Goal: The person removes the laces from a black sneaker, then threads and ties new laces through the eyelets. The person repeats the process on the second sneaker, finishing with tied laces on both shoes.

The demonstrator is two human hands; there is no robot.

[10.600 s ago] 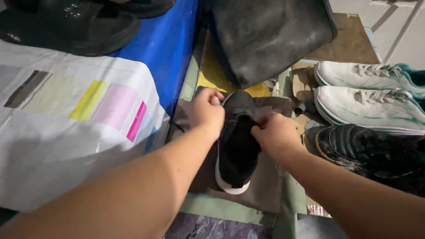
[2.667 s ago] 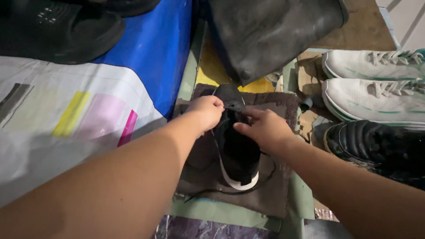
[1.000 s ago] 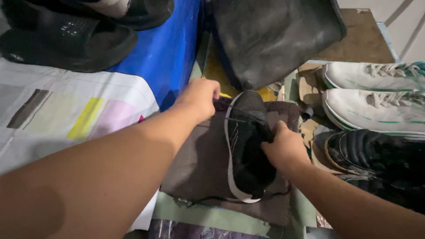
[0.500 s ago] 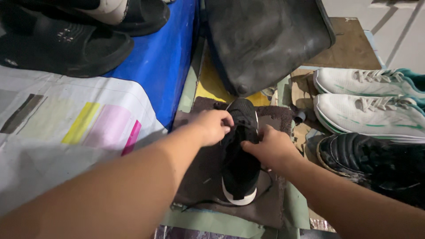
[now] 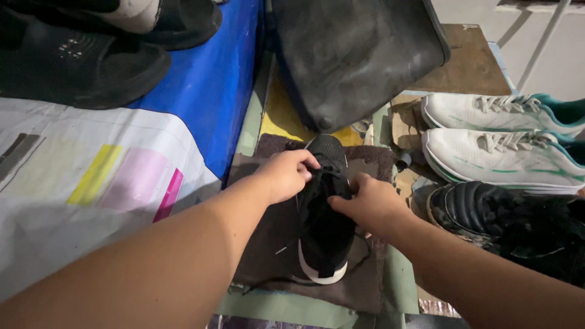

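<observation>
Black sneaker (image 5: 325,234) with a white sole lies toe away on a dark brown cloth (image 5: 268,244), both hands pinched on its laces near the tongue: left hand (image 5: 286,175), right hand (image 5: 368,204). White sneakers (image 5: 499,131) sit to the right, a black bag (image 5: 356,58) beyond.

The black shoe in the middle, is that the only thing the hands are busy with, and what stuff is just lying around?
In use:
black shoe
its black lace
left hand
right hand
brown mat under the shoe

Just lying about:
two white sneakers
black studded shoe
black sandals
dark bag
</observation>
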